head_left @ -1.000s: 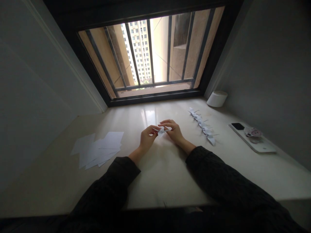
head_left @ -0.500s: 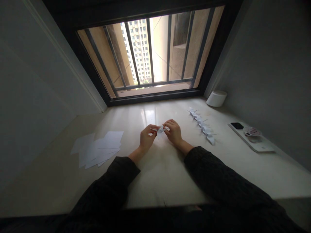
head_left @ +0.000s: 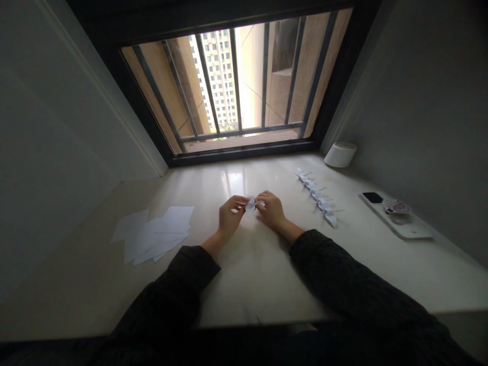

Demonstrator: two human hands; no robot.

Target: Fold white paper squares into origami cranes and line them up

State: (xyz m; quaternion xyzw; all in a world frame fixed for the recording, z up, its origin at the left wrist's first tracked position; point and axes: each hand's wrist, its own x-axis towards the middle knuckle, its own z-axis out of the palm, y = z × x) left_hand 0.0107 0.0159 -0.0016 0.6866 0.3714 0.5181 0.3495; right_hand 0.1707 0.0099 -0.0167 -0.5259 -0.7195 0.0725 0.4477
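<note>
A small folded white paper figure (head_left: 250, 204) is held between both my hands above the pale sill (head_left: 247, 264). My left hand (head_left: 230, 216) pinches its left end with fingers closed. Its right end is pinched by my right hand (head_left: 271, 208), fingers curled in. Both arms wear dark sleeves. The fold details are too small to make out.
A loose pile of white paper sheets (head_left: 154, 234) lies at the left. A row of several folded paper figures (head_left: 317, 199) runs along the right. A white phone with a charm (head_left: 396, 216) and a white round container (head_left: 340, 154) sit at the far right. A barred window (head_left: 236, 86) stands ahead.
My right hand's fingers have curled in from a flatter spread, and both hands have drawn closer together on the paper figure. Nothing else on the sill has moved.
</note>
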